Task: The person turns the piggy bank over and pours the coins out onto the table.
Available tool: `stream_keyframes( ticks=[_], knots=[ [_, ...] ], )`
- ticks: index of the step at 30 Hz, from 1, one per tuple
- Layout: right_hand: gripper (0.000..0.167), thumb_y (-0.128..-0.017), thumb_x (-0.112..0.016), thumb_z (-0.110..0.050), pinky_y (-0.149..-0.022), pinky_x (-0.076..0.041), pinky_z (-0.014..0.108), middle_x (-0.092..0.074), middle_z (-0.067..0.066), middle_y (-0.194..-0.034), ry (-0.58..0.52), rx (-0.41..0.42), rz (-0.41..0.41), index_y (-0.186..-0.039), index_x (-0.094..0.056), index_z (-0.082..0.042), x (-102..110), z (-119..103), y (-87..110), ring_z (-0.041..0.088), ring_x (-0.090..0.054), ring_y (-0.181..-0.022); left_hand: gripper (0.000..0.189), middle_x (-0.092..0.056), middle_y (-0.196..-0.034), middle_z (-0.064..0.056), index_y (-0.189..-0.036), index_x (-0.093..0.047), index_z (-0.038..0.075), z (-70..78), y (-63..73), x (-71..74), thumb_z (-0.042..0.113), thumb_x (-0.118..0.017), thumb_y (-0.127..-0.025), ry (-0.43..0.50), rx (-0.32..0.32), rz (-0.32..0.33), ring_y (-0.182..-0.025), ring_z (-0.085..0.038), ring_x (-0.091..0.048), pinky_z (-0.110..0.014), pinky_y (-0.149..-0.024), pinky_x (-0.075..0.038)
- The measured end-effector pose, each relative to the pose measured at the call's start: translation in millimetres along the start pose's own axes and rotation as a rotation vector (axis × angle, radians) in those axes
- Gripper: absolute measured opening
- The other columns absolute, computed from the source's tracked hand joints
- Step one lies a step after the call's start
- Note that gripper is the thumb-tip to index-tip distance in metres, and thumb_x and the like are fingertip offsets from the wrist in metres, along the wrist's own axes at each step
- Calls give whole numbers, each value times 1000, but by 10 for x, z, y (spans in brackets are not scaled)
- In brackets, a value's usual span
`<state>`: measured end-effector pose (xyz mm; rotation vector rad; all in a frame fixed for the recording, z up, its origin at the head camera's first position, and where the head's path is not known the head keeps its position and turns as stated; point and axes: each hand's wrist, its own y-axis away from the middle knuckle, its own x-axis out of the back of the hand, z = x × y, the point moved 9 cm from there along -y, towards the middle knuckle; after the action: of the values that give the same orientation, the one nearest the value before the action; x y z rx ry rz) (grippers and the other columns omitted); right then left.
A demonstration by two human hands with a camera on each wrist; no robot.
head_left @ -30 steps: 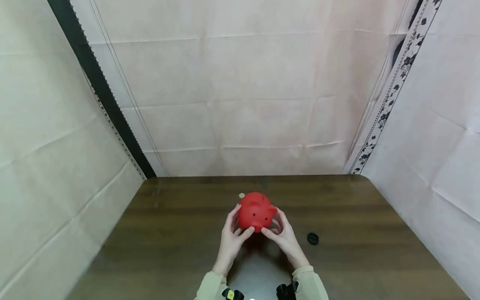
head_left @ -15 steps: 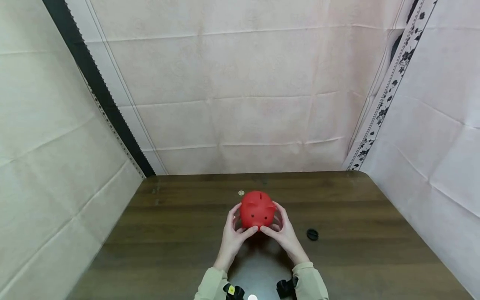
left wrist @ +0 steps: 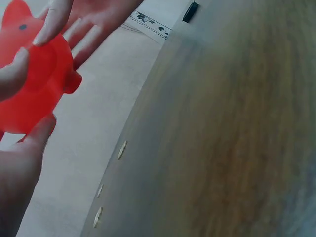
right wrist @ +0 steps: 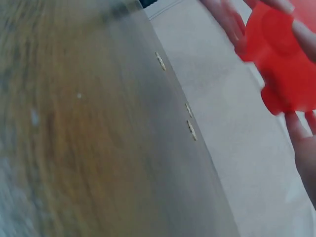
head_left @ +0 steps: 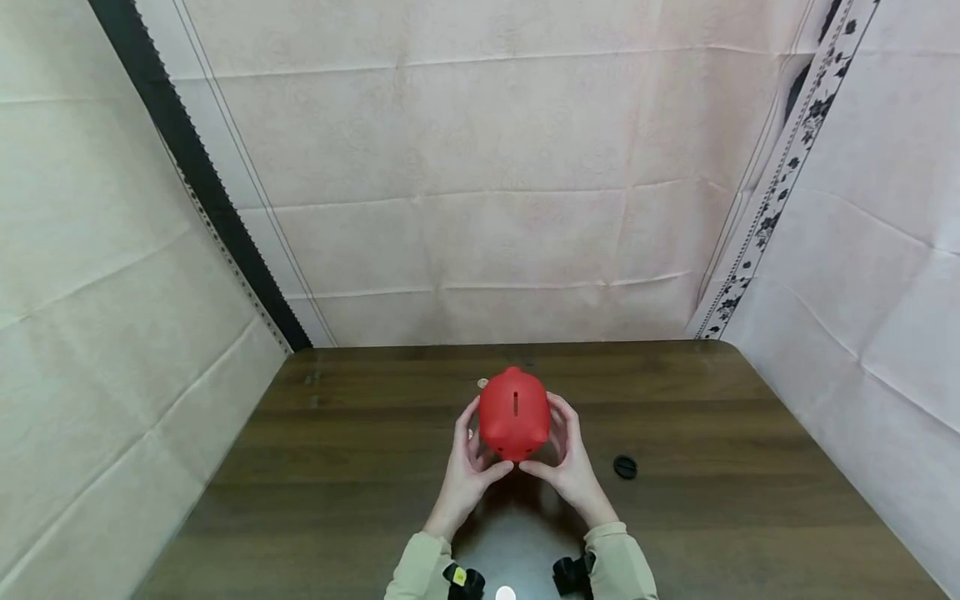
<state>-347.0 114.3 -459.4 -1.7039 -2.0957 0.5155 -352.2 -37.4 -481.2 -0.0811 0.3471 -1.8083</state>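
On the head feed I have the pig raised over the table, between left hand and right hand, each grip curled round one side. Long axis: near to far. Front points to the near side, dipped; slot lies along the axis, facing up.

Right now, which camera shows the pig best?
The head view: the pig and its slot show uncut there. The left wrist view has an eye and ear, but cuts it at the left edge; the right wrist view cuts it at the right.
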Motion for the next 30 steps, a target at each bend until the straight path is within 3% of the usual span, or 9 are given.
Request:
stream_keyframes(
  ticks=[4,7,11,13,17,20,30],
  knots=[
    [94,-74,-79,3,-109,-34,19,-24,13,-157,168,68,24,-151,-25,-8,-21,-109,-12,-1,-29,-140,95,-28,-158,-4,-152,-15,30,-36,3,-6,-1,-72,-82,19,16,-19,-138,-31,-43,-26,-100,-49],
    [86,-76,-80,-7,-108,-40,31,-25,10,-158,297,85,20,-149,-34,-11,-63,-179,-19,6,-27,-141,92,-28,-156,-13,-153,-14,22,-109,22,-1,0,-70,-84,55,66,-15,-135,-34,-43,-24,-97,-50],
    [82,-76,-82,-16,-102,-47,49,-31,3,-158,401,52,33,-147,-40,-21,-89,-212,-27,16,-29,-142,82,-30,-153,-21,-152,-16,9,-233,63,-11,5,-67,-88,108,154,-12,-132,-32,-49,-24,-97,-51],
    [81,-76,-82,-18,-98,-49,52,-34,-1,-157,434,28,60,-146,-42,-24,-76,-210,-29,19,-30,-140,78,-33,-152,-22,-151,-19,6,-283,79,-26,11,-67,-90,122,191,-17,-127,-27,-54,-28,-97,-51],
    [79,-76,-82,-19,-96,-51,52,-38,-1,-154,478,5,116,-145,-44,-26,-39,-211,-29,19,-31,-137,74,-39,-147,-23,-150,-23,5,-339,93,-69,22,-65,-92,127,230,-33,-116,-18,-61,-36,-97,-52],
    [76,-76,-82,-19,-96,-51,52,-40,-1,-153,484,-2,142,-143,-46,-26,-19,-218,-28,18,-31,-136,71,-42,-145,-23,-149,-24,4,-361,101,-85,26,-63,-94,112,242,-33,-115,-15,-61,-36,-96,-53],
    [75,-76,-82,-18,-97,-51,50,-41,-1,-151,442,-24,161,-142,-47,-26,11,-183,-33,14,-34,-134,71,-41,-146,-22,-148,-22,5,-335,80,-52,21,-64,-94,85,209,34,-122,-22,-57,-35,-97,-53]
  ],
)
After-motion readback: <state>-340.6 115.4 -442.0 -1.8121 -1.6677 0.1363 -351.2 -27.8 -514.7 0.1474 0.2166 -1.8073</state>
